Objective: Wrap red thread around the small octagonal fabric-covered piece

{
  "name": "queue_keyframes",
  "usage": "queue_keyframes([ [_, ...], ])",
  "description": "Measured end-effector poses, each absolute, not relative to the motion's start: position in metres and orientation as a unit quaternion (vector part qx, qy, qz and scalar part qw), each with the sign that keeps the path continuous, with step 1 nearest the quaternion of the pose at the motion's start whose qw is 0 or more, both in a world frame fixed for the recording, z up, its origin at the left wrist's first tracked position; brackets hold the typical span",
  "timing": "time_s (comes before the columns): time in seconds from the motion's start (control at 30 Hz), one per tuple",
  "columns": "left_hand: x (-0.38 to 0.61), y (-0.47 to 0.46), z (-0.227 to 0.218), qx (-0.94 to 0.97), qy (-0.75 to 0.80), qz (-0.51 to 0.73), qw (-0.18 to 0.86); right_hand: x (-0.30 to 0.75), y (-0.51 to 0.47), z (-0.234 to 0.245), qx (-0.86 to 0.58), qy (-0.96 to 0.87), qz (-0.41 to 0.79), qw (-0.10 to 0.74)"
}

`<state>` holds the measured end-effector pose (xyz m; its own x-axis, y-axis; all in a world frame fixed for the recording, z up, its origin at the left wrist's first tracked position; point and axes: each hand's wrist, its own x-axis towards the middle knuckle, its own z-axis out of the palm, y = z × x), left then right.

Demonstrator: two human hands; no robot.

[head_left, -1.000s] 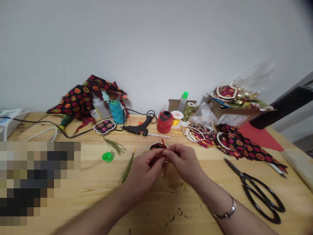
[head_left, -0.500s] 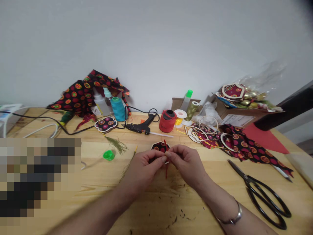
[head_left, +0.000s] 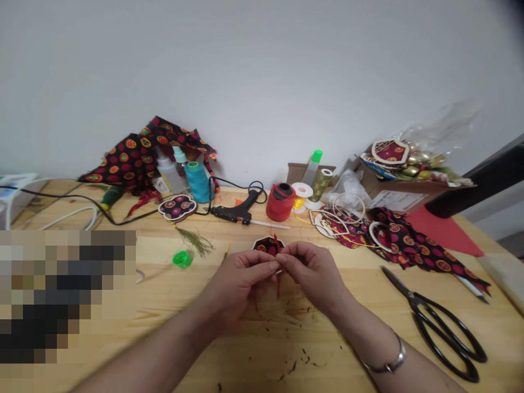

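My left hand and my right hand meet over the middle of the wooden table, fingertips pinched together on a thin red cord that sticks up and hangs down between them. Just behind the fingers lies a small fabric-covered hexagon piece in black with red dots. My right wrist wears a silver bracelet. Both hands are closed on the cord.
Black scissors lie at the right. A glue gun, red cord spool, teal thread cone, gold and olive spools, bottles, patterned fabric, wooden rings, a green cap and a cardboard box crowd the back.
My hands have stayed pinched on the red cord with only small finger movements. The view shifted slightly down and left a second ago.
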<state>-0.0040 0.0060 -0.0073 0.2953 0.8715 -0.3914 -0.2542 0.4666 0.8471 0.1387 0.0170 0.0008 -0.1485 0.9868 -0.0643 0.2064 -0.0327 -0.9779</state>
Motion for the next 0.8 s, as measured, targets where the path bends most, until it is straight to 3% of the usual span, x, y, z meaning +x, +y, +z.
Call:
queue_keyframes([
  [0.53, -0.0047, 0.0079, -0.0026, 0.336, 0.472, 0.396, 0.712, 0.1393, 0.0165, -0.0031, -0.477, -0.562, 0.543, 0.402],
  [0.8, -0.0069, 0.0109, -0.0058, 0.315, 0.466, 0.440, 0.700, 0.1466, 0.0170, 0.0016, -0.499, -0.706, 0.354, 0.356],
])
